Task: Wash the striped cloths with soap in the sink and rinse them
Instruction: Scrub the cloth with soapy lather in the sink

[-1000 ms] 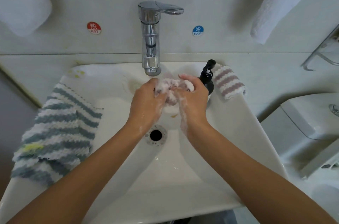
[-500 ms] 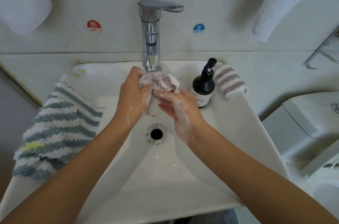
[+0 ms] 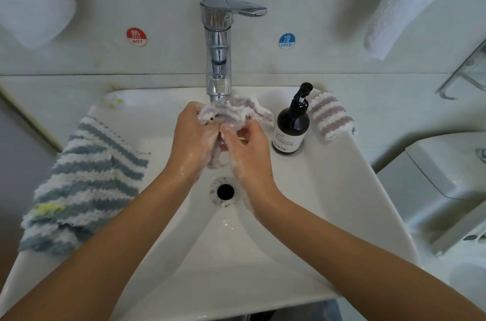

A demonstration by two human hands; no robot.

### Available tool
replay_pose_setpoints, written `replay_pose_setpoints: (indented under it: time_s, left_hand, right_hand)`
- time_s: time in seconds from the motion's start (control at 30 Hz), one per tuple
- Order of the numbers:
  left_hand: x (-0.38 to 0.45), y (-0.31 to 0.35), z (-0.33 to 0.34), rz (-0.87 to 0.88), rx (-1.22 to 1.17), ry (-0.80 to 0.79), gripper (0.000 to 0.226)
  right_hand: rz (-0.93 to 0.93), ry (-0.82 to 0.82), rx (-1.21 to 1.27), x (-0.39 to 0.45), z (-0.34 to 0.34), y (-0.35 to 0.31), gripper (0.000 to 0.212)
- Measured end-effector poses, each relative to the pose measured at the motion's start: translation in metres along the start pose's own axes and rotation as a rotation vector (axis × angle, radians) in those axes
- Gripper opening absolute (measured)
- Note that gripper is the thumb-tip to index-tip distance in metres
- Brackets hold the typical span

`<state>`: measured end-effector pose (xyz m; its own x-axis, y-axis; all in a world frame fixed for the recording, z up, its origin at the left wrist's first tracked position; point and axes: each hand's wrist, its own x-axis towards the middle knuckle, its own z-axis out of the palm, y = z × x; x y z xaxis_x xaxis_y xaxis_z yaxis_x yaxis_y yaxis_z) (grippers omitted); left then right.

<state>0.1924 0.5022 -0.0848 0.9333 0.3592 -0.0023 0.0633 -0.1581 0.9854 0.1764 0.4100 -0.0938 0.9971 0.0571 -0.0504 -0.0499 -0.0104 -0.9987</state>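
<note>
White sink (image 3: 328, 215), drain (image 3: 225, 191) just below the wrists. Both soapy: left hand (image 3: 196, 140) and right hand (image 3: 247, 152) clutching a bunched purple cloth (image 3: 236, 110) right under the tap (image 3: 218, 57). Blue cloth (image 3: 84, 184) left of them, soap bottle (image 3: 290, 126) and another purple cloth (image 3: 331, 115) right.
</note>
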Motion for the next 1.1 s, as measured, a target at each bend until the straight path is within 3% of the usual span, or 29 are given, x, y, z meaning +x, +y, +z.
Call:
replay_pose_setpoints:
  time_s: [0.1,0.23,0.33,0.4,0.53,0.63,0.77,0.8,0.93,1.1]
  left_hand:
    - [-0.004,0.003,0.005,-0.015,-0.02,-0.023,0.017]
    - [-0.003,0.008,0.004,-0.084,-0.114,-0.033,0.022]
    - [0.007,0.004,-0.006,-0.146,-0.155,0.003,0.038]
    - [0.012,0.001,-0.013,-0.154,-0.145,0.025,0.045]
    - [0.019,-0.001,-0.022,-0.017,0.024,0.058,0.024]
    - [0.018,0.003,-0.027,0.096,0.226,-0.095,0.023]
    - [0.014,0.01,-0.031,0.122,0.349,-0.288,0.021]
    - [0.014,0.01,-0.032,0.131,0.369,-0.283,0.015]
    - [0.017,0.007,-0.033,0.161,0.348,-0.177,0.015]
    - [0.017,0.011,-0.03,0.128,0.192,-0.123,0.026]
  right_hand:
    - [-0.019,0.084,-0.039,0.006,-0.005,-0.001,0.004]
    - [-0.07,0.167,-0.067,0.012,-0.013,-0.007,0.024]
    - [-0.029,0.195,-0.016,0.014,-0.017,-0.012,0.026]
    - [-0.003,0.185,-0.004,0.013,-0.018,-0.012,0.029]
    - [0.061,0.133,0.023,0.01,-0.016,-0.016,0.029]
    - [0.116,0.057,0.029,0.01,-0.018,-0.023,0.016]
    - [-0.04,0.046,-0.069,0.013,-0.026,-0.026,0.014]
    - [-0.056,0.011,-0.078,0.013,-0.027,-0.026,0.012]
    - [0.005,-0.144,-0.046,0.015,-0.026,-0.022,0.042]
    - [-0.017,-0.073,-0.075,0.021,-0.027,-0.022,0.017]
